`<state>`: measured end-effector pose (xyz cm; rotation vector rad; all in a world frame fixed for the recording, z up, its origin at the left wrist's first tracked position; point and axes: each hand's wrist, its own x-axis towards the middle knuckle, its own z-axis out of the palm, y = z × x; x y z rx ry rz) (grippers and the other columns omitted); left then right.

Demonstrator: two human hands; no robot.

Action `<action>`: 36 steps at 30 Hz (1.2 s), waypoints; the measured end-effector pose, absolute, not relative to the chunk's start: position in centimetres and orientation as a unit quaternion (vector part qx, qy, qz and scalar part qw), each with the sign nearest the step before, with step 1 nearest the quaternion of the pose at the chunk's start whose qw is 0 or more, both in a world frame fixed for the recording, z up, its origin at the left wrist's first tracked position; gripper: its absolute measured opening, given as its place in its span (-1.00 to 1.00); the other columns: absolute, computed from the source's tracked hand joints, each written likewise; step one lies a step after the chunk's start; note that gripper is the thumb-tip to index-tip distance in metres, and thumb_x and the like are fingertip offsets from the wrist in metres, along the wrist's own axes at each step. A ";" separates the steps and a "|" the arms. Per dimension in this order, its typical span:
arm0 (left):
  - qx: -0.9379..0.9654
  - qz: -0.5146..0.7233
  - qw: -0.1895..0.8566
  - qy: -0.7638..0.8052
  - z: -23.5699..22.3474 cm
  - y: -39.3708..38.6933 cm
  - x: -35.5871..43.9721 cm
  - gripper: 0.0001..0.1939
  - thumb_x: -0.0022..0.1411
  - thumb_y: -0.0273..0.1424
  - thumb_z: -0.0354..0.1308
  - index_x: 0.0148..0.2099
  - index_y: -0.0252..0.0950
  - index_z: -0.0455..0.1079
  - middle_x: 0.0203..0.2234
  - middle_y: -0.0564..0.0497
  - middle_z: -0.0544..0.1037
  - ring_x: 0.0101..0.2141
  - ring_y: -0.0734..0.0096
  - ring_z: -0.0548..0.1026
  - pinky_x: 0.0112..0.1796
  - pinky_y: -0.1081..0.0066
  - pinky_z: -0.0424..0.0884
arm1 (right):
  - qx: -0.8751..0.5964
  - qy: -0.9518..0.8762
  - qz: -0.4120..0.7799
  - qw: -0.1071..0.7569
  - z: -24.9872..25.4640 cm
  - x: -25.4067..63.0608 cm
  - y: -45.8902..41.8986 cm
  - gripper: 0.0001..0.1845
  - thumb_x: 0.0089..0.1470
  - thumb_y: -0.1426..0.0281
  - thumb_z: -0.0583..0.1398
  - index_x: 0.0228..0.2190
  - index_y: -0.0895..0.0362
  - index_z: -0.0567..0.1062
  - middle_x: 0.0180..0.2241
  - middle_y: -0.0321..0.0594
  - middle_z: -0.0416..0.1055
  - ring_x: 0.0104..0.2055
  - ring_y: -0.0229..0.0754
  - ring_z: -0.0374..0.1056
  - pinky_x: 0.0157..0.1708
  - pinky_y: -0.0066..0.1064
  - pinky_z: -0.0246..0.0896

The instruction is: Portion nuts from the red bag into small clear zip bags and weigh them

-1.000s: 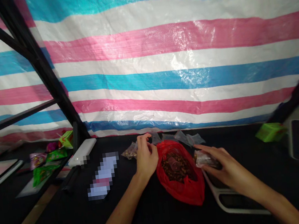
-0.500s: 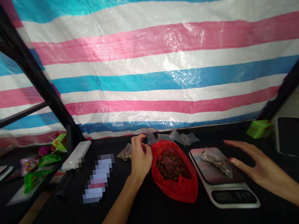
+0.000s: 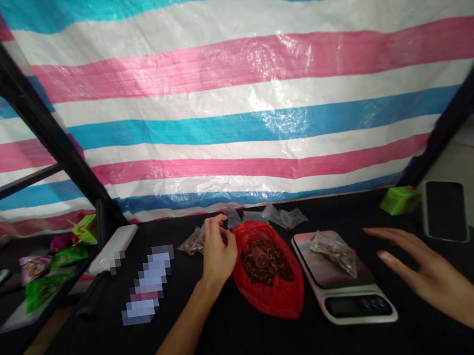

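One red bag [image 3: 275,303] — beside left fingers [image 3: 216,232], right hand [image 3: 433,274] open (near scale [image 3: 360,315])

No legible text was found. The scale display [image 3: 357,305] could not be read, the print on the packets [image 3: 42,292] was too small to be made out, and the pale strip [image 3: 147,285] was obscured by pixelation.

The person's left hand [image 3: 219,255] sits curled just beside a red plastic bag [image 3: 270,295] of brown pieces, while the open right hand [image 3: 433,271] hovers right of a digital kitchen scale [image 3: 346,308] carrying a small clear bag [image 3: 333,253].
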<state>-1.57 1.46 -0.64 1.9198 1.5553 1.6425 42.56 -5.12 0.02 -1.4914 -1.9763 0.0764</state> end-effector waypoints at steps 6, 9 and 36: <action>0.640 0.555 0.093 0.523 -0.4 1.4 -1.6 -0.61 0.24 -0.63 0.04 0.08 -0.19 0.30 -0.15 -0.02 0.33 -0.29 0.41 0.45 -0.29 0.41 0.42 | -0.564 -0.763 0.043 0.314 -0.4 41.9 -5.6 -0.48 0.27 0.00 0.15 0.17 -0.10 0.42 0.17 -0.14 0.43 0.21 0.17 0.35 0.23 0.10 0.27; 0.648 0.553 0.091 0.516 -0.4 1.4 -1.4 -0.60 0.21 -0.63 0.05 0.06 -0.19 0.30 -0.16 -0.01 0.33 -0.30 0.43 0.44 -0.28 0.41 0.42 | -0.569 -0.761 0.038 0.308 0.3 40.9 -5.0 -0.50 0.29 0.00 0.12 0.16 -0.09 0.42 0.15 -0.14 0.45 0.20 0.18 0.35 0.22 0.14 0.26; 0.764 0.466 0.153 0.420 1.3 -1.0 0.1 -0.64 0.34 -0.36 0.19 0.16 -0.19 0.33 -0.01 -0.09 0.52 0.01 0.14 0.44 0.07 0.12 0.35 | -0.373 -0.795 0.199 0.435 6.0 21.3 2.7 -0.66 0.21 0.29 0.28 0.03 -0.05 0.52 -0.11 -0.22 0.54 -0.18 -0.11 0.44 -0.13 -0.30 0.37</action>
